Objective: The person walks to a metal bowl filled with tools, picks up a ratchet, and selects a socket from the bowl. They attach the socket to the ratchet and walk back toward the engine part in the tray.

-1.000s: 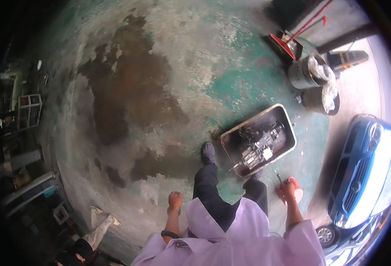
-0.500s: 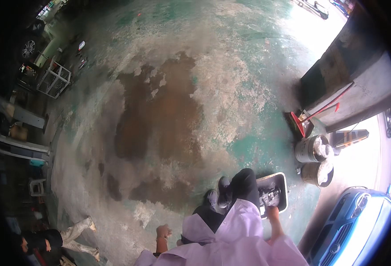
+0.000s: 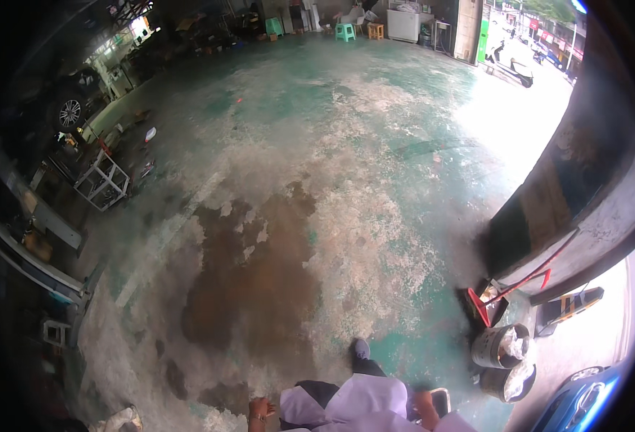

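My left hand is low in the picture, beside my left knee, with its fingers loosely bent and apart. I see nothing in it. My right hand hangs beside my right leg, at the edge of a dark rectangular tub with a pale rim. Its fingers are blurred and partly hidden, so whether it holds anything cannot be seen. Only the tub's far corner shows, and its contents are out of sight. One dark shoe stands on the floor in front of me.
Worn green-grey floor with a dark wet patch stretches ahead. At the right stand two buckets holding pale waste, a red-handled broom, a pillar and a blue car. A metal frame lies left; stools stand far off.
The view has tipped upward, bringing in the far end of the room. My hands and the tub now sit lower in the picture. The tub's metal parts have gone out of view.
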The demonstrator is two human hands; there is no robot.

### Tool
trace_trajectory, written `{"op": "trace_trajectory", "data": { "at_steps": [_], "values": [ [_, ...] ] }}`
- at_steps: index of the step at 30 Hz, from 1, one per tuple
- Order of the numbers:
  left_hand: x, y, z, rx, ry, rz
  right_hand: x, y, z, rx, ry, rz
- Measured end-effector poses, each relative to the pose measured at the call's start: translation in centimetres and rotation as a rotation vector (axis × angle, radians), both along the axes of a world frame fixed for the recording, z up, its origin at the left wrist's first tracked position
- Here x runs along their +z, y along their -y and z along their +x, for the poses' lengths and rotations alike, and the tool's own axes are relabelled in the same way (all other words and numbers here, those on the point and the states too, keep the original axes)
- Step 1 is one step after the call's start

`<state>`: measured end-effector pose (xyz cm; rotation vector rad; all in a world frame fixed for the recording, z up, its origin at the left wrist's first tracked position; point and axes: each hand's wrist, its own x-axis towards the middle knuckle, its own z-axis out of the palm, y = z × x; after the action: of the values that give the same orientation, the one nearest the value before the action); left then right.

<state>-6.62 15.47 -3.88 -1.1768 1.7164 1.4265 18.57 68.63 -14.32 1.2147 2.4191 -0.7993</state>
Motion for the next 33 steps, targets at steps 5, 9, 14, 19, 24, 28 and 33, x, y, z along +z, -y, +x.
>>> {"op": "trace_trajectory", "data": {
  "at_steps": [5,9,14,19,24,28,33],
  "values": [
    [5.0,-9.2,-8.2,-0.147,-0.205,-0.073,5.2,-9.1,-13.9,-0.245,-0.042,-0.390],
    [2.1,-9.9,-10.8,-0.162,0.033,-0.003,10.4,-11.5,-24.0,-0.549,-0.193,-0.598],
    [-4.3,-8.4,-15.9,-0.215,0.322,0.056,9.8,-13.7,-32.3,-0.413,-0.074,-0.560],
    [-5.3,-12.5,-29.1,-0.117,0.229,-0.065,7.7,-16.2,-35.1,0.184,0.148,-0.292],
    [0.3,-18.8,-48.0,-0.179,-0.195,-0.012,8.8,-18.7,-43.5,-0.088,0.165,-0.379],
    [4.7,-25.5,-59.8,-0.190,-0.218,-0.047,9.8,-20.4,-53.8,-0.191,0.112,-0.449],
    [5.2,-29.5,-67.3,-0.238,-0.203,-0.068,9.3,-23.0,-64.5,-0.142,0.138,-0.465]
  ]
}}
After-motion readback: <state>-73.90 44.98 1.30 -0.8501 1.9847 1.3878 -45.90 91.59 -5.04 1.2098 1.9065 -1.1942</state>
